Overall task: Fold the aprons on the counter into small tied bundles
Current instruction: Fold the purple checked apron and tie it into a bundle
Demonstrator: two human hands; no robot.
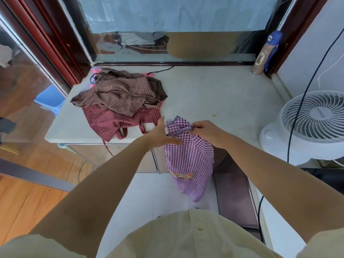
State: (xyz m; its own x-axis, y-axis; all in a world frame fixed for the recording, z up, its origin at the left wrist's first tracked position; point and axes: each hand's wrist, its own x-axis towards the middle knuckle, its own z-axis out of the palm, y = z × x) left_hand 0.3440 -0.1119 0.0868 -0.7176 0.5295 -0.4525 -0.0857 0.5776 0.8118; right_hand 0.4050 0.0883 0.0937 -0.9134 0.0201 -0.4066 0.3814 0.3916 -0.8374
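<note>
Top of the purple checked apron (188,157) pinched at the front edge of the counter (214,94), with 2 hands on it.

The right hand (206,132) pinches the navy-trimmed top hem, fingers curled round the cloth. The left hand (162,135) lies flat and spread against the apron's left edge, just beside that pinch. From the grip the apron's long axis runs straight down past the counter front, so most of it hangs toward the floor. Any fold, I'd say, must first bring that length up. 2 more, the brown striped apron (121,92) over the red striped apron (115,121), lie heaped to the left.
</note>
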